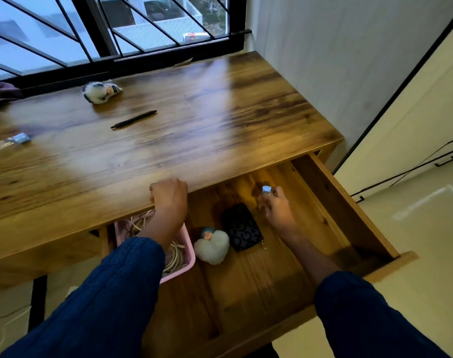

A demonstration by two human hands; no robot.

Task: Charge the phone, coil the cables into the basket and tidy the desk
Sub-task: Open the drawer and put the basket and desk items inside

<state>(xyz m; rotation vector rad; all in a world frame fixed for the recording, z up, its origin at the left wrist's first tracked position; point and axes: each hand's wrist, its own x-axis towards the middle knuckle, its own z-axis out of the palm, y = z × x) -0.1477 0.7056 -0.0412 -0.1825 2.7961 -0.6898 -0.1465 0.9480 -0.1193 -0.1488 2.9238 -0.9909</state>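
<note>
The wooden desk [168, 140] has its drawer [349, 208] pulled open toward me. My left hand [169, 195] grips the desk's front edge, its arm crossing a pink basket [189, 254] of coiled pale cables [176, 257] at the drawer's left. My right hand [277, 208] is inside the drawer and pinches a small light-blue object [266, 189] between its fingertips. A black patterned pouch [242, 227] and a white fluffy doll [212, 244] lie on the drawer floor between my arms.
On the desktop lie a black pen [133, 119], a small plush toy [100, 91] and a blurred bluish item [21, 138] at the left edge. A barred window [111, 29] runs behind the desk. A white wall stands to the right, pale floor below.
</note>
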